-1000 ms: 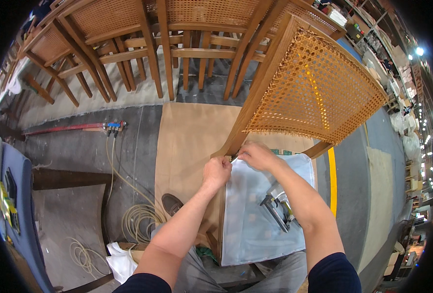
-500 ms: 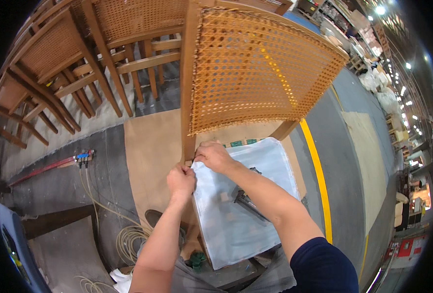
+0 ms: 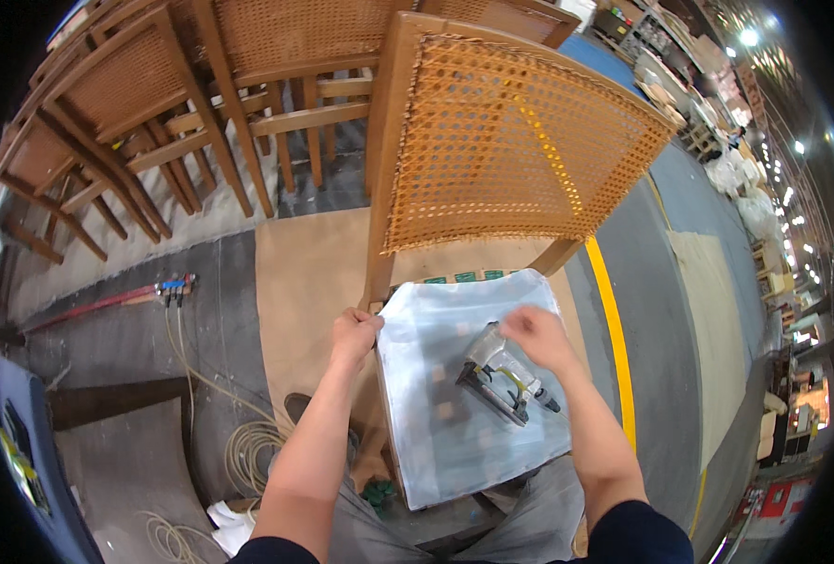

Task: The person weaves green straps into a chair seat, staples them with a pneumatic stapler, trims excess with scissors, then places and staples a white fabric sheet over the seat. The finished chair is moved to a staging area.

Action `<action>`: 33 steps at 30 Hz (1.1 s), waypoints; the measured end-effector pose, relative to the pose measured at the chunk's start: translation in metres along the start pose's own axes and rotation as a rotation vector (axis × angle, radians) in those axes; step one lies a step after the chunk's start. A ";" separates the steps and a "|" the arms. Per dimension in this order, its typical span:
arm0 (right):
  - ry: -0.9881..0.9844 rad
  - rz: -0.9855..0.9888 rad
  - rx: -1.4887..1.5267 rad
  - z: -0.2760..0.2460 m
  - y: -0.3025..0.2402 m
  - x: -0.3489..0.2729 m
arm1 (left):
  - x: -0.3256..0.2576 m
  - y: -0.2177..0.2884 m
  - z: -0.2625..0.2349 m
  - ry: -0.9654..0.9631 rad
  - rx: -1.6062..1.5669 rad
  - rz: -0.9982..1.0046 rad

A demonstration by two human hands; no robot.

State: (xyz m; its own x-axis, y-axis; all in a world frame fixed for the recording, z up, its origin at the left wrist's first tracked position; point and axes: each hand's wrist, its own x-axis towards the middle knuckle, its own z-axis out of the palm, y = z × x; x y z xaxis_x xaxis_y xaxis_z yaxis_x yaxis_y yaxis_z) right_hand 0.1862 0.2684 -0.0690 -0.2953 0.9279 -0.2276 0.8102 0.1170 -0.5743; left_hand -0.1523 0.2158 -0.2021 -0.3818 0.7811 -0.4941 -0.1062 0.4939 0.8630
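Observation:
A chair with a woven cane back [image 3: 530,141] stands before me, and a thin whitish cloth [image 3: 426,395] covers its seat. At the seat's back left corner, beside the back post, my left hand [image 3: 353,338] is closed on the cloth's edge. On the cloth lies a staple gun [image 3: 497,371] with a hose fitting at one end. My right hand [image 3: 537,336] hovers by the staple gun's upper end; its fingers look curled but are blurred. Whether it touches the tool I cannot tell. Green webbing strips [image 3: 464,277] show along the seat's rear edge.
More cane-back chairs [image 3: 125,85] crowd the far left. Brown cardboard [image 3: 309,254] lies under the chair. A coiled air hose [image 3: 252,456] and a red bar with blue hose fittings [image 3: 174,284] are on the floor at left. A yellow floor line [image 3: 614,338] runs along the right.
My right hand has left the back left corner and moved right, over to the staple gun. My left hand stays on the cloth at that corner. The view has shifted slightly.

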 end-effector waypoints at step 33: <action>-0.563 -0.050 0.082 0.049 -0.130 0.073 | -0.013 -0.012 0.007 -0.328 -0.478 -0.241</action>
State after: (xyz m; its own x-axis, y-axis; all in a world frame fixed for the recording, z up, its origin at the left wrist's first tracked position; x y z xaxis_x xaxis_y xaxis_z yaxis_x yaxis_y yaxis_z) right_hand 0.0350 0.3039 -0.0495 -0.5747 0.5874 -0.5698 0.7532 0.1076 -0.6489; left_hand -0.1395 0.2028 -0.2067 -0.0028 0.7832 -0.6218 -0.5818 0.5044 0.6380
